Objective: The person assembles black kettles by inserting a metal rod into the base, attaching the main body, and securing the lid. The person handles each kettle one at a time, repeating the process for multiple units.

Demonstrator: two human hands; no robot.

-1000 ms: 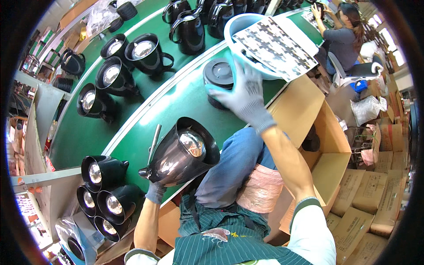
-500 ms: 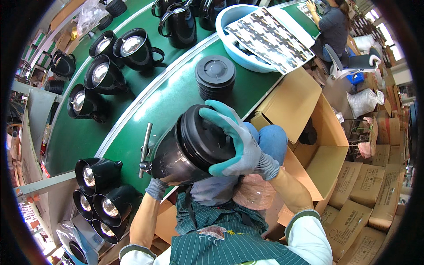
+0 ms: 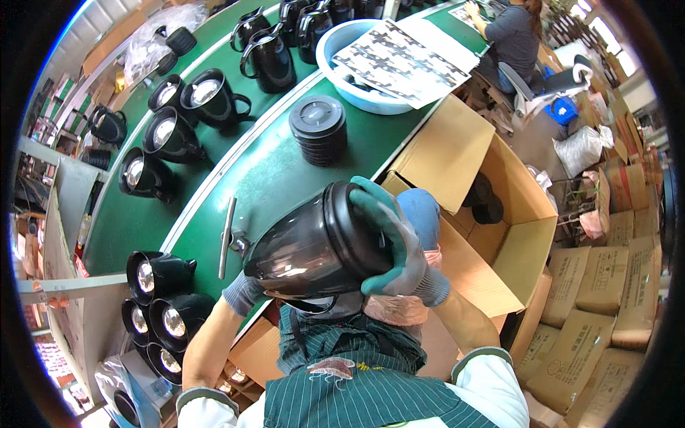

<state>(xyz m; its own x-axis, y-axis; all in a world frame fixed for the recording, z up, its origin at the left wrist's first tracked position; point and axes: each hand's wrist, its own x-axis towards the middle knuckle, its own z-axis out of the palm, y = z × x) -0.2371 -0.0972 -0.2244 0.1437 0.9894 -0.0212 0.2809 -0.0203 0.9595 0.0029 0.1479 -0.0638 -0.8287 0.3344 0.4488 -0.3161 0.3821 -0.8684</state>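
A glossy black jug (image 3: 296,250) lies tilted across my lap, held between both gloved hands. Around the round black cap (image 3: 367,232) at its wide right end, my right hand (image 3: 399,253) is wrapped, fingers and thumb spread over the rim. My left hand (image 3: 242,292) grips the jug's narrower lower-left end; most of its fingers are hidden behind the body. Beyond the jug, a stack of ribbed black round caps (image 3: 318,132) stands on the green table. Just left of the jug, a metal T-bar (image 3: 227,239) rises from the table edge.
Several black jugs with silvery insides (image 3: 207,96) stand on the green belt (image 3: 107,235); more cluster at lower left (image 3: 175,321). A light-blue basin (image 3: 332,50) bears a patterned sheet (image 3: 407,60). An opened carton (image 3: 528,250) is at right, near stacked cartons (image 3: 571,342). Another person (image 3: 514,36) sits farther back.
The jug has turned toward lying on its side, its capped end now facing right. My right hand has moved right with the cap, and the whole view has shifted slightly.
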